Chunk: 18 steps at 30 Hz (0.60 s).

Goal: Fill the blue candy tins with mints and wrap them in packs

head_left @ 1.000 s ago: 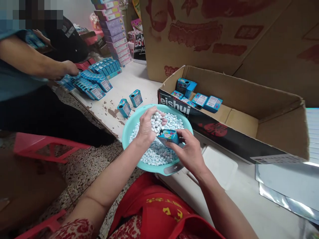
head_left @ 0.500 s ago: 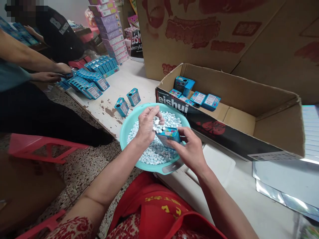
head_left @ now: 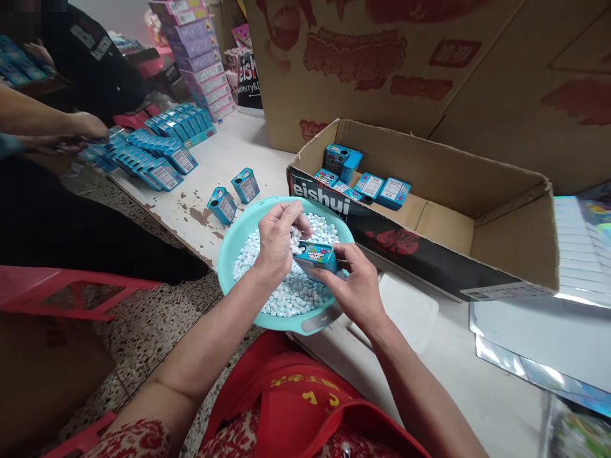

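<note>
Over a turquoise basin (head_left: 228,254) of small pale candies (head_left: 296,299), my right hand (head_left: 356,280) grips a blue candy box (head_left: 316,257), tilted with its printed top toward me. My left hand (head_left: 277,242) is curled around some candies (head_left: 294,240) at the box's left end, where a dark opening shows. Its fingers partly hide the candies. Two similar blue boxes (head_left: 222,205) stand on the table just beyond the basin's left rim.
An open carton (head_left: 429,254) behind the basin holds several blue boxes (head_left: 370,186). Rows of blue boxes (head_left: 162,172) stand at the left, where another person's hand (head_left: 88,126) reaches. A white lid (head_left: 410,312) and silvery sheets (head_left: 534,337) lie on the right.
Fewer candies show between my left fingers and the box's opening. My left hand has closed in a little. The view has shifted slightly; the other person's hands have moved left along the rows.
</note>
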Available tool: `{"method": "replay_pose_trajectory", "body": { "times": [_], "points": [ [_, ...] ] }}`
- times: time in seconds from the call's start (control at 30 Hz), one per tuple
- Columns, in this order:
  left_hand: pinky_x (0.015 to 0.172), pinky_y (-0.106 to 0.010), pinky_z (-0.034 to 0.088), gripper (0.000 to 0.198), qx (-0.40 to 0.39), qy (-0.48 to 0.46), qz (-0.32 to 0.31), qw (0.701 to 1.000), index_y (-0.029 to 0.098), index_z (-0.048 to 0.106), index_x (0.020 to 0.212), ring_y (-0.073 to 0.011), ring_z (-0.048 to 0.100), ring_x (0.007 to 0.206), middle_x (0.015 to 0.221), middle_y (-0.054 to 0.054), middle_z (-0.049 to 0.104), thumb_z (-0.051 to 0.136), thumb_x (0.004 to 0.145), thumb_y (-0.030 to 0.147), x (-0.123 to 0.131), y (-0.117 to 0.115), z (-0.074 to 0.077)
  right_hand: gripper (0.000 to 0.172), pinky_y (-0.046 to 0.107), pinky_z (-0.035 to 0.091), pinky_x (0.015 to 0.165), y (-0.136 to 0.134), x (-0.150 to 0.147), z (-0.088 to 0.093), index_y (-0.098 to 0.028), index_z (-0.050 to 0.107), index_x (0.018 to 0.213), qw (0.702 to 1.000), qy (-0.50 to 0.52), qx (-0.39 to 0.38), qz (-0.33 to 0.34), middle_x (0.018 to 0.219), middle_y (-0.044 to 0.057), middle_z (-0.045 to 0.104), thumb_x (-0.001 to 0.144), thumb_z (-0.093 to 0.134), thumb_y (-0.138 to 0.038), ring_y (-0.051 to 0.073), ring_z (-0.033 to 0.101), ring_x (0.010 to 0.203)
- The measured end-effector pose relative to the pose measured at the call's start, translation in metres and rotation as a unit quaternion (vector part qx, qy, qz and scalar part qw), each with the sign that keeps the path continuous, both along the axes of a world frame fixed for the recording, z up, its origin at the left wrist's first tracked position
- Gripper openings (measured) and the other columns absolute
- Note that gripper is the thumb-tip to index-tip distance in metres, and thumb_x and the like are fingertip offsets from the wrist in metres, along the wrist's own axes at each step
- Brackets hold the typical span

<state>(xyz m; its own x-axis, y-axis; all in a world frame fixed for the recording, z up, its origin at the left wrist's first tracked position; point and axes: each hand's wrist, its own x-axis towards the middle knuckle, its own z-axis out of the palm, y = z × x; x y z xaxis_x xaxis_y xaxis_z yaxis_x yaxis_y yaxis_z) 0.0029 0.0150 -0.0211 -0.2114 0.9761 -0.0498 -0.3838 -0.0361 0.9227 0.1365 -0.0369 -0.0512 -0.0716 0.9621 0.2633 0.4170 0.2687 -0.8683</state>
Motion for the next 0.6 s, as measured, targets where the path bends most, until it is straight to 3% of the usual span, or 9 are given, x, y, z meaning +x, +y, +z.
{"method": "replay_pose_trajectory", "body": {
  "times": [0.13, 0.33, 0.47, 0.6],
  "points": [
    [0.05, -0.022, 0.044, 0.021, -0.002, 0.02, -0.008, 1.0, 0.016, 0.054, 0.068, -0.0079, 0.052, 0.048, 0.057, 0.003, 0.057, 0.064, 0.077, 0.033, 0.001, -0.004, 0.0, 0.021, 0.033, 0.046, 0.075, -0.001, -0.001, 0.0, -0.022, 0.063, 0.092, 1.0, 0.005, -0.009, -0.001, 0.09, 0.002, 0.063, 0.074, 0.071, -0.029, 0.019, 0.058, 0.084],
    [0.056, -0.023, 0.049, 0.019, 0.02, 0.045, 0.0, 0.999, 0.018, 0.055, 0.074, -0.0092, 0.058, 0.054, 0.062, 0.003, 0.059, 0.062, 0.079, 0.034, 0.003, -0.01, 0.017, 0.024, 0.033, 0.046, 0.076, -0.007, -0.002, 0.01, -0.023, 0.062, 0.094, 0.999, 0.034, 0.007, -0.013, 0.09, 0.001, 0.062, 0.074, 0.072, -0.03, 0.019, 0.058, 0.084],
    [0.054, -0.022, 0.049, 0.019, -0.018, 0.048, 0.01, 0.999, 0.018, 0.054, 0.072, -0.0081, 0.056, 0.052, 0.063, 0.003, 0.057, 0.064, 0.076, 0.034, 0.003, -0.008, 0.014, 0.022, 0.034, 0.046, 0.076, -0.008, -0.002, 0.01, -0.022, 0.062, 0.093, 1.0, 0.027, -0.006, -0.01, 0.089, 0.001, 0.061, 0.073, 0.072, -0.028, 0.019, 0.058, 0.083],
    [0.052, -0.021, 0.047, 0.018, 0.005, 0.037, 0.0, 0.999, 0.018, 0.055, 0.073, -0.0074, 0.054, 0.052, 0.063, 0.003, 0.056, 0.063, 0.078, 0.033, 0.004, -0.008, 0.011, 0.023, 0.033, 0.047, 0.075, -0.01, -0.002, 0.006, -0.023, 0.062, 0.096, 1.0, 0.029, -0.001, -0.009, 0.09, 0.001, 0.061, 0.074, 0.07, -0.026, 0.019, 0.058, 0.084]
  ]
}}
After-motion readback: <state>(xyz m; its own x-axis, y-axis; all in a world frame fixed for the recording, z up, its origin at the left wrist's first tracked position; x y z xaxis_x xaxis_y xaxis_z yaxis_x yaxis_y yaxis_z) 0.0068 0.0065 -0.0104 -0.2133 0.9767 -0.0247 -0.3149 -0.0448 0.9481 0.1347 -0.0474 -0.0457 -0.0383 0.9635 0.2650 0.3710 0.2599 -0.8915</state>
